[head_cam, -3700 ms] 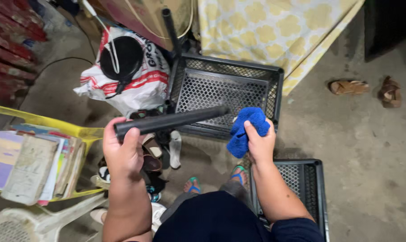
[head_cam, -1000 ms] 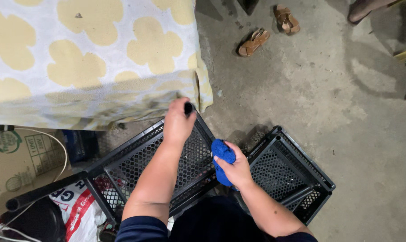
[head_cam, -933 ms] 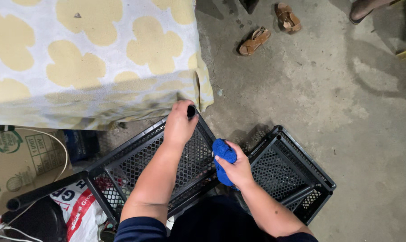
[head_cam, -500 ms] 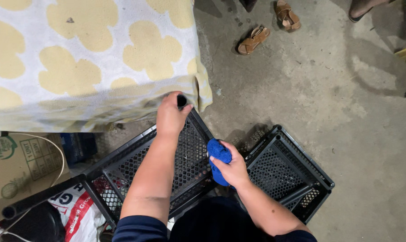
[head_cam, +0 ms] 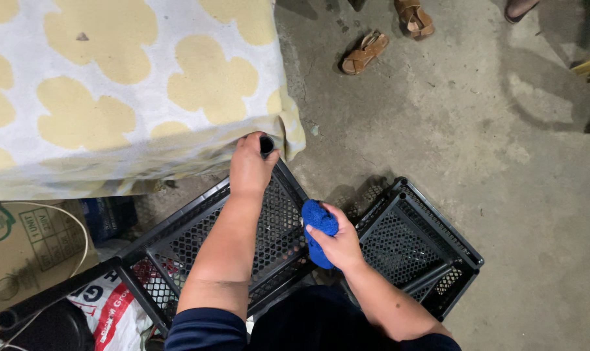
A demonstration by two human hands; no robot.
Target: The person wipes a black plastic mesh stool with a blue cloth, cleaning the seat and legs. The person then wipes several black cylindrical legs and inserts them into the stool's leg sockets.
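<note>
My left hand [head_cam: 248,170] is closed around a black tube [head_cam: 267,144], of which only the round end shows above my fingers. It sits at the hanging edge of a white and yellow tablecloth [head_cam: 113,97], over the far corner of a black mesh crate [head_cam: 178,244]. My right hand [head_cam: 339,246] grips a bunched blue cloth [head_cam: 318,222] between that crate and a second black mesh crate [head_cam: 415,244] to the right.
A pair of brown sandals [head_cam: 366,52] lies on the grey concrete floor beyond. At lower left are a cardboard box [head_cam: 22,240], a white and red bag [head_cam: 109,309] and another black tube [head_cam: 54,292].
My left hand has carried the black tube from in front of me up to the tablecloth's edge and nudged it further in. My right hand keeps the blue cloth.
</note>
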